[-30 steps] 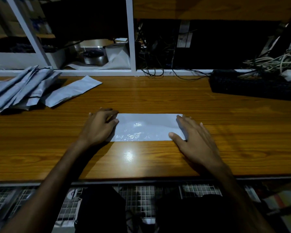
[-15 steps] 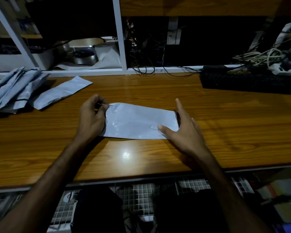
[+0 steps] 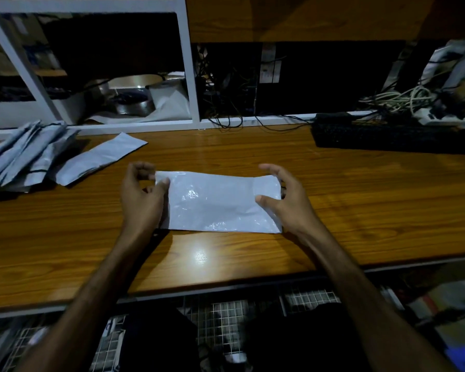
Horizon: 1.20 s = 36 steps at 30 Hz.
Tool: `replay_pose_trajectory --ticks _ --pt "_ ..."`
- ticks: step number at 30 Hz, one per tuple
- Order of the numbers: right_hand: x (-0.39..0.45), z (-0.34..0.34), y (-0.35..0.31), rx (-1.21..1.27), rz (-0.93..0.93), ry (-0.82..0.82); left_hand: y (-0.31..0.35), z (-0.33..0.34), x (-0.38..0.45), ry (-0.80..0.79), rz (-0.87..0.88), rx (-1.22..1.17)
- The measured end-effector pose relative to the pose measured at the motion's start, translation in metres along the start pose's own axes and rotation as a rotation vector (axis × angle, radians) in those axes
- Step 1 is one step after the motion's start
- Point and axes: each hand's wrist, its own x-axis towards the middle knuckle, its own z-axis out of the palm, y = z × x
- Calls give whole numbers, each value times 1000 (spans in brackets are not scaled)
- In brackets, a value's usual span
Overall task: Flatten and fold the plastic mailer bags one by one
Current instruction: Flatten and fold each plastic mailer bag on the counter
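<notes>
From the head camera, we are looking down at our two hands over the brown desk (image 3: 333,210). We are holding one grey mailer bag (image 3: 220,202) by its two short ends. Our left hand (image 3: 142,200) is pinching the left end with thumb and fingers. Our right hand (image 3: 285,202) is gripping the right end, thumb on top. The hands are well apart, with the bag stretched between them.

The bag is sitting in the middle of the desk, just in front of us. Its long side is running left to right, and it is looking quite flat, with a few shiny wrinkles.

We think this bag is already folded or nearly so. A pile of bags (image 3: 19,157) and one loose bag (image 3: 100,159) are lying far to the left; we cannot tell if those are done.
</notes>
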Motion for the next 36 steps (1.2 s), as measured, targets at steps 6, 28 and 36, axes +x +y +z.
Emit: replay_pose_trajectory --ticks 6,28,36 --pt "-71 -29 -14 141 1 108 17 -14 -65 -259 -104 -87" --pt "-430 -263 26 -575 807 723 177 285 -309 -1491 350 -183" --pt "-431 -304 49 -930 1253 155 169 370 -385 -1682 683 123"
